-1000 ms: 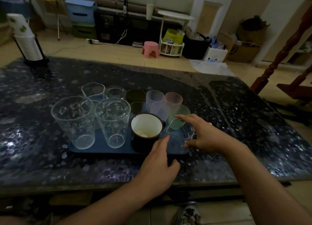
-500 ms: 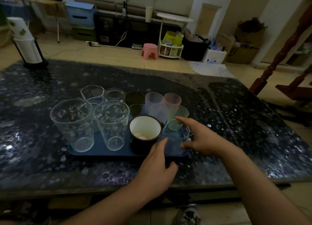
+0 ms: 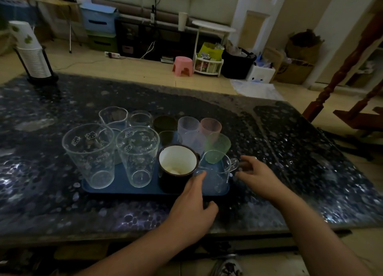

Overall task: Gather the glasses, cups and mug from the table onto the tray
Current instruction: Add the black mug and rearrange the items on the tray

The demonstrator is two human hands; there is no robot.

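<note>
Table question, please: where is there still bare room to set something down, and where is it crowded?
Bare tabletop lies right of the blue tray, beyond the right hand, and left of the tray, between it and the paper-cup stack. A strip runs behind the tray too. The tray itself is crowded with glasses, cups and the dark mug.

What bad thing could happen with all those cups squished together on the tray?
1. The cups stand packed tight on the blue tray, so a nudge to one may knock its neighbours.
2. The clear handled cup stands at the tray's right edge; a bump from the right hand beside it might tip it onto the table.
3. The left hand reaches past the dark mug and could jostle it.
</note>
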